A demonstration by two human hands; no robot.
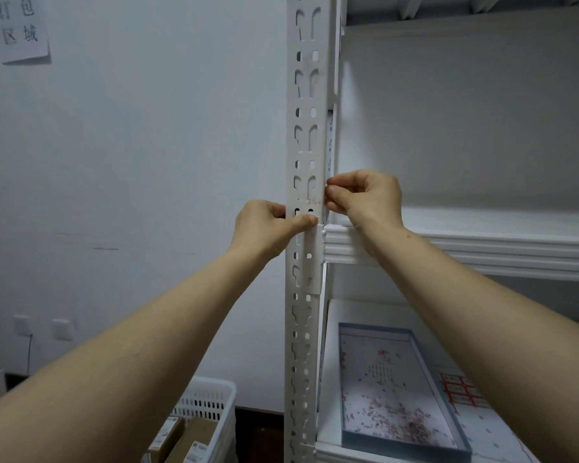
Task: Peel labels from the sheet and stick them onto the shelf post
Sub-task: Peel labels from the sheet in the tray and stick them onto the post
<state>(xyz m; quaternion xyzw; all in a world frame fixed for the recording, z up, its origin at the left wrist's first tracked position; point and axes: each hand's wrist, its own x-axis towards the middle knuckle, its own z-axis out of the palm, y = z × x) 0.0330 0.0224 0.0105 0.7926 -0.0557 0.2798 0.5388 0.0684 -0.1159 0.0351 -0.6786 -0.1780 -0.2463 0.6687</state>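
Observation:
The white perforated shelf post (306,95) rises up the middle of the view. A pale label (315,202) with faint red marks lies across its front at hand height. My left hand (264,227) grips the post from the left, thumb pressed across the front just under the label. My right hand (365,195) is at the post's right edge, its curled fingers and thumb pinching the label's end there. The red label sheet (458,390) lies on the lower shelf at the right, partly hidden by my right forearm.
A blue-rimmed tray (425,357) strewn with small reddish scraps sits on the lower shelf. A ribbed white shelf edge (482,248) runs right from the post. A white slotted basket (211,396) with boxes stands on the floor. A paper sign (22,28) hangs on the wall.

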